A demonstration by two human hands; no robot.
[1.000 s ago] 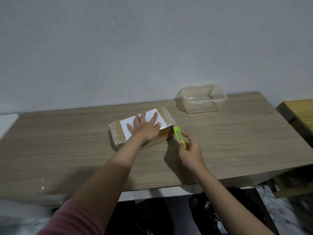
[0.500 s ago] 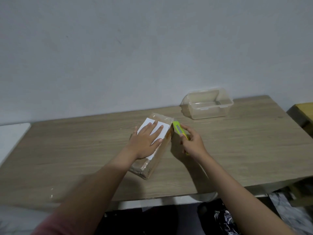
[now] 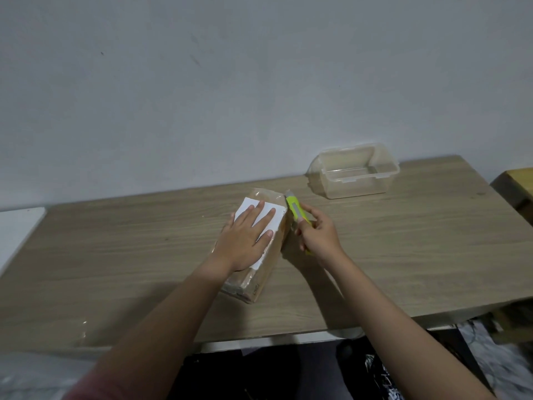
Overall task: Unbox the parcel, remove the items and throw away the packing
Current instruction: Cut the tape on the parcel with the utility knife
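Item: parcel [image 3: 261, 272], a brown cardboard box wrapped in clear glossy tape, lying flat near the middle of the wooden table [image 3: 403, 243], its long axis running from the near edge toward the wall and angled slightly to the right. Top face carries a white label [image 3: 271, 217]; no print or writing can be read on it, and much of it is covered by a hand. A small dark mark sits on the near right side of the box, too small to read. No brand visible anywhere. Left hand [image 3: 245, 238]: laid palm down on the label, fingers straight and slightly spread, pressing on top of the parcel and curling round nothing. Right hand [image 3: 317, 236]: fingers and thumb curled round a yellow-green utility knife [image 3: 297, 215], held just beside the parcel's right side; its grey tip points away from the person and reaches about level with the parcel's far right corner. Whether the blade touches the tape cannot be told. Further stock on the table: a clear plastic container [image 3: 357, 176], open at the top, standing at the back right near the wall, well apart from the parcel. Surroundings: a plain pale wall [image 3: 259, 82] behind the table; a white surface [image 3: 17, 229] at the left edge; a second wooden surface [image 3: 516, 186] at the right edge; a pink sleeve [image 3: 83, 385] at the lower left.
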